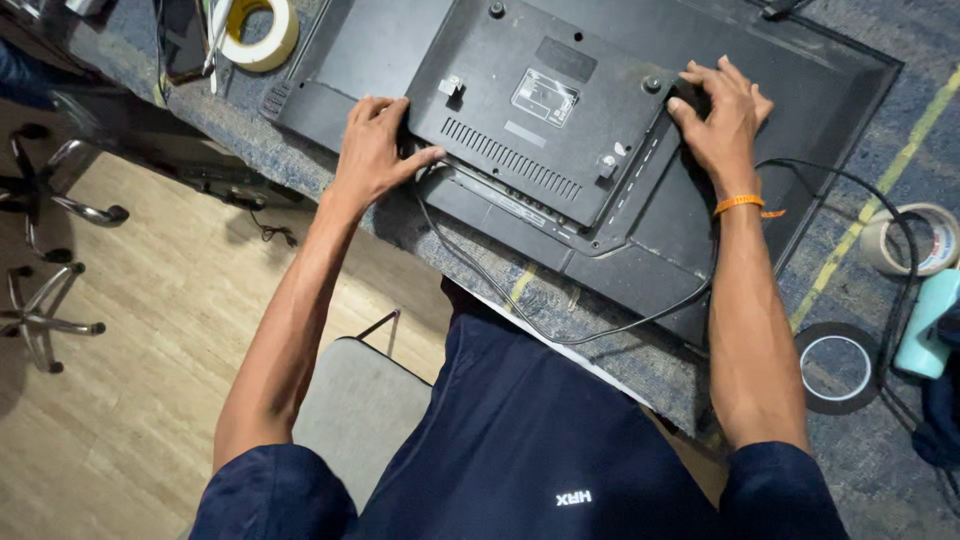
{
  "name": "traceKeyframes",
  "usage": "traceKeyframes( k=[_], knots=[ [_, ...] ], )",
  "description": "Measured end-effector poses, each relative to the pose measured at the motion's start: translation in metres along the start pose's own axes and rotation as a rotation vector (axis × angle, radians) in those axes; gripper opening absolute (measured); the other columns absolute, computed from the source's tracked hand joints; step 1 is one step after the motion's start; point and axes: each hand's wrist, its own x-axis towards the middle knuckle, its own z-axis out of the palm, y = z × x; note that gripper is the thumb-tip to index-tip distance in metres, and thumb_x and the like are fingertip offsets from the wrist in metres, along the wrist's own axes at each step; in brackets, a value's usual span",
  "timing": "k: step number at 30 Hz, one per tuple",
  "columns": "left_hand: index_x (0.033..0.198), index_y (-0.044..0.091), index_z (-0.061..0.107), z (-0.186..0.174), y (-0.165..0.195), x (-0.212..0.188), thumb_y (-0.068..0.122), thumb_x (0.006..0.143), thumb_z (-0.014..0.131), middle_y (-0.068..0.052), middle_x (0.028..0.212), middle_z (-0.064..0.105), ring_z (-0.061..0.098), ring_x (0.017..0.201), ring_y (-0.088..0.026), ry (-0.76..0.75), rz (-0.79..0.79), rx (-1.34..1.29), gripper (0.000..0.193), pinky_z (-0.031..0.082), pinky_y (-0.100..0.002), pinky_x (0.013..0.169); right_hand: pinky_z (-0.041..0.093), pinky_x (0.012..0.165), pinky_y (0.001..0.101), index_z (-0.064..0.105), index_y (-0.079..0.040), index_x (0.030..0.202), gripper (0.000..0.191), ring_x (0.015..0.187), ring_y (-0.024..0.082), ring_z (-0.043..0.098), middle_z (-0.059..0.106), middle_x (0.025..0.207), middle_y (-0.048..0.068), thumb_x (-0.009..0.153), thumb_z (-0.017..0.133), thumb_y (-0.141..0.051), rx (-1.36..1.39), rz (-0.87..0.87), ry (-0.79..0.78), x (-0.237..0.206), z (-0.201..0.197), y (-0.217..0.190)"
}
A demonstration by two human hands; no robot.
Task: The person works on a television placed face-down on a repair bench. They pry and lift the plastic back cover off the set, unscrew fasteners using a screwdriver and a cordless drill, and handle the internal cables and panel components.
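A flat black television (380, 50) lies face down on a grey carpeted workbench (620, 360), its raised back cover (500, 80) facing up. My left hand (372, 150) presses on the near left corner of that raised cover, fingers curled over its edge. My right hand (722, 115) rests flat on the cover's right corner, fingers spread; an orange band circles that wrist. A thin black cable (560, 335) loops from under the set along the bench's near edge. Neither hand holds a tool.
A roll of pale masking tape (262, 30) lies at the bench's far left. On the right are a beige tape roll (925, 240), a black tape roll (838, 368) and a teal tool (930, 325). Chair legs (45, 300) stand on the wooden floor at left.
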Motion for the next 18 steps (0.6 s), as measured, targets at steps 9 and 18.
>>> traceKeyframes(
  k=[9,18],
  knots=[
    [0.133,-0.012,0.060,0.0104,-0.0080,-0.0054,0.057,0.080,0.091,-0.028,0.122,0.065,0.055,0.120,-0.042,0.040,-0.016,-0.001,0.092,0.039,-0.053,0.111,0.037,0.118,0.0534,0.075,-0.005,0.122,0.026,0.113,0.035,0.065,0.073,0.117,0.014,0.098,0.076,-0.015,0.128,-0.023,0.111,-0.0039,0.0018,0.0077],
    [0.135,-0.011,0.060,0.0097,-0.0026,-0.0075,0.057,0.083,0.091,-0.028,0.130,0.064,0.049,0.130,-0.047,0.027,-0.035,0.014,0.091,0.033,-0.057,0.115,0.036,0.115,0.0518,0.075,-0.003,0.113,0.022,0.113,0.035,0.062,0.073,0.112,0.011,0.092,0.079,-0.010,0.055,-0.118,0.154,-0.0054,0.0056,0.0116]
  ],
)
